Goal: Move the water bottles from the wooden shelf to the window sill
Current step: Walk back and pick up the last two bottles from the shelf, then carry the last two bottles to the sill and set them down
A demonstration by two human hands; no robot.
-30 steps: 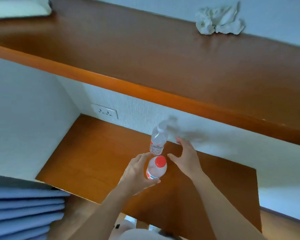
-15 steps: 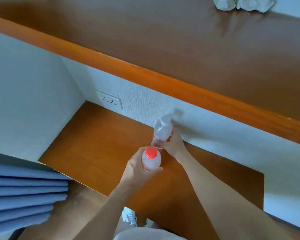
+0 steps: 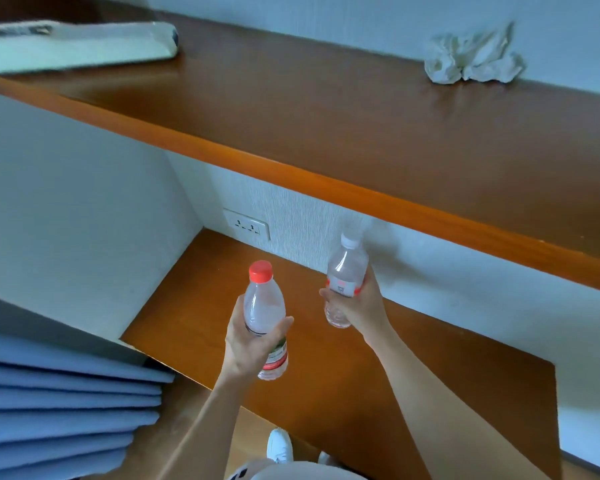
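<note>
My left hand grips a clear water bottle with a red cap, held upright above the lower wooden shelf. A second, smaller clear bottle with a white cap is in my right hand, wrapped around its red label. Both bottles are lifted off the shelf surface and held apart, side by side. No window sill is in view.
An upper wooden shelf overhangs the bottles, carrying a crumpled white cloth at the back right and a pale flat object at the left. A wall socket sits behind the lower shelf. Blue curtain folds hang at the lower left.
Both hands closed on the bottles and lifted them off the lower shelf. The two bottles have moved apart, and the camera has tilted upward.
</note>
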